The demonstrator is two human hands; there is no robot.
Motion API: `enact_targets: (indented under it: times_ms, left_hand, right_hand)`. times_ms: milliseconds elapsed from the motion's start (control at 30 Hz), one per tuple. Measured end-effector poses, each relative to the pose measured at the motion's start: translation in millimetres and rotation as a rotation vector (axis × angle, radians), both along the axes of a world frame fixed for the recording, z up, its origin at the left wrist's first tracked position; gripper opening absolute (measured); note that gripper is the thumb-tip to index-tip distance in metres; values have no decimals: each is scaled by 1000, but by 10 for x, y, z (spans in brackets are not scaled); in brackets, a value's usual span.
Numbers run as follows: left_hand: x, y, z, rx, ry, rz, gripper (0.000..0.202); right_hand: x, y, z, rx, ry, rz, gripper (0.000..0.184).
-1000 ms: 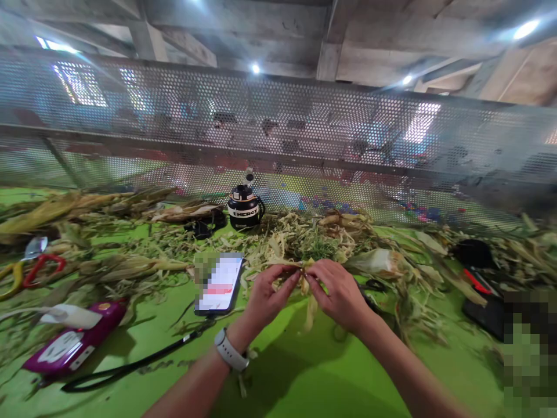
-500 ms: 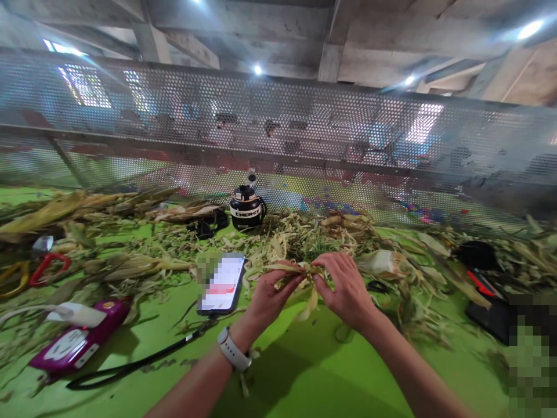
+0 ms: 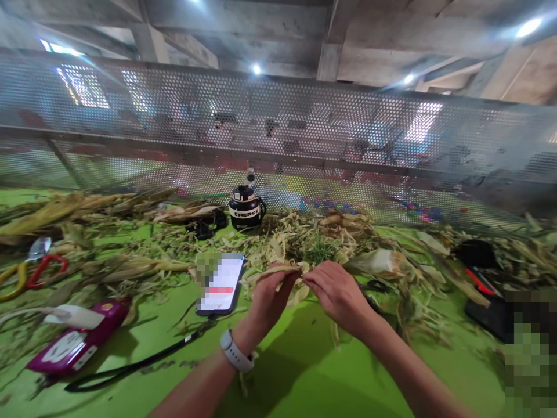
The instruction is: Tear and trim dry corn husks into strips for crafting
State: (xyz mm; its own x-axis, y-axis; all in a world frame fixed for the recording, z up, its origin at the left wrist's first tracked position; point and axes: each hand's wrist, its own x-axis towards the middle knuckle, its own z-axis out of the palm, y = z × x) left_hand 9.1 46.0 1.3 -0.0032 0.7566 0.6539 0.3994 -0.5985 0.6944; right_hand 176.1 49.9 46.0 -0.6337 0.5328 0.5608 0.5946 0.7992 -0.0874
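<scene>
My left hand, with a pale watch on its wrist, pinches a dry corn husk strip above the green table. Close beside it, my right hand has its fingertips pressed together at the strip's right end, partly hiding it. A smaller pale scrap hangs beneath the right hand. Just beyond the hands lies a heap of shredded husks. A large whitish husk bundle rests to the right. Left of my left hand lies a phone with a lit screen.
A black jug marked ENERGY stands behind the heap. On the left are a purple power strip, a black strap and red-handled scissors. A red cutter lies right. A perforated metal screen borders the table's far side.
My right hand has turned, its fingers now closing over the strip. The husk piece dangling between the hands has dropped away below, and the left hand has tilted more upright.
</scene>
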Motion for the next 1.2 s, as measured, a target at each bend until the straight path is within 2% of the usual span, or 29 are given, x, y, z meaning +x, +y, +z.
enact_targets:
  times_ms: [133, 200, 267, 333, 400, 467, 633, 767, 1000, 1067, 1200]
  left_hand:
    - [-24, -9, 68, -173, -59, -145, 17]
    - [-33, -17, 79, -226, -79, -198, 18]
    - [-34, -25, 75, -263, -94, -241, 19]
    - [-32, -31, 67, -282, -89, -262, 19]
    - [-31, -30, 65, -289, -74, -275, 18]
    - [-34, -17, 67, -289, -59, -273, 18]
    - [-38, 41, 50, -169, -86, -137, 16]
    - [-15, 48, 4, -212, -88, -196, 16]
    - [-1, 34, 5, -149, -77, -78, 13]
    - [-3, 17, 41, -121, -33, -12, 15]
    - [4, -34, 101, -37, -20, 214, 21]
  right_hand:
    - [27, -45, 99, -114, 107, 12, 11]
    - [57, -36, 140, -175, 190, -41, 12]
    - [87, 6, 144, -164, 240, -93, 19]
    - [106, 63, 118, -132, 213, -68, 25]
    - [115, 106, 88, -141, 153, -2, 19]
    - [115, 115, 73, -182, 136, -1, 13]
    - [84, 40, 84, -391, 195, -103, 9]
    - [34, 13, 65, -527, 280, -21, 8]
    - [-12, 30, 48, -663, 348, -27, 14]
    - [-16, 40, 35, -678, 392, -26, 13]
    - [-29, 58, -13, -692, 485, -48, 11]
